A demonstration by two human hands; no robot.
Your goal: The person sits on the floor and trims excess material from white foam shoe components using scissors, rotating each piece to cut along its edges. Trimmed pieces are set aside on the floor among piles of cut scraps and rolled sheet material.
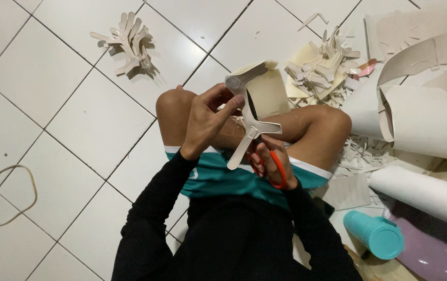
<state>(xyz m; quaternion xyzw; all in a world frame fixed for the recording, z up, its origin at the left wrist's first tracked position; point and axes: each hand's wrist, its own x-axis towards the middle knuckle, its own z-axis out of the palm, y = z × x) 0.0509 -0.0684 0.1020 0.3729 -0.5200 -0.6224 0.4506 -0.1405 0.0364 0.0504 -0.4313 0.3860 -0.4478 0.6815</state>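
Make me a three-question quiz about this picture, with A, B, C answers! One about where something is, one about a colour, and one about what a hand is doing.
1. Where is the teal tumbler?
A. On the floor at the person's right
B. On the person's knee
C. In the left hand

2. What colour are the scissor handles?
A. Blue
B. Orange
C. Green

3. What is the left hand doing?
A. Lying flat on the floor
B. Pinching a beige cut-out shape
C. Holding a cup

Answers:
1 A, the teal tumbler lies on the tiled floor.
2 B, the scissors in the right hand have orange handles.
3 B, the left hand grips the cut-out shape.
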